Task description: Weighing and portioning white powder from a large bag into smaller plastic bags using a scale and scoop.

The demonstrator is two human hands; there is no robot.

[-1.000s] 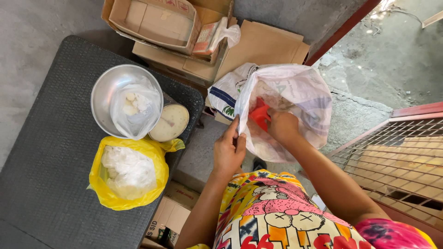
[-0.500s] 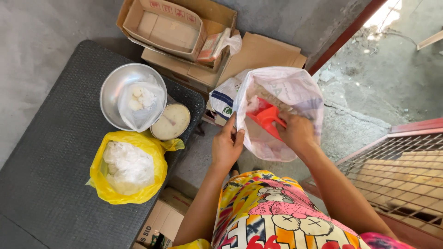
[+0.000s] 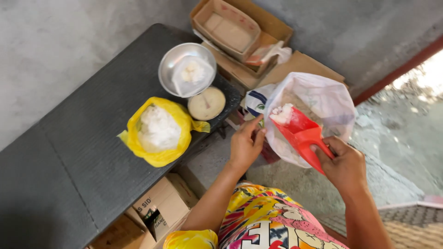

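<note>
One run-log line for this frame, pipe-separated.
left hand: holds rim of white sack | right hand: grips red scoop, white powder on it, above sack mouth | table: yellow bag, metal bowl

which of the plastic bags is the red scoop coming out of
The large clear plastic bag on the right, its rim held by the left hand; the yellow bag and small clear bag sit on the table.

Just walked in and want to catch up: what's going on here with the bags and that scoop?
A person is scooping white powder out of a big white sack. The right hand holds a red scoop, loaded at its tip, over the sack's mouth, while the left hand grips the sack's edge to keep it open. On the dark table sit a yellow bag of white powder, a metal bowl with a small clear bag in it, and a scale dial.
</note>
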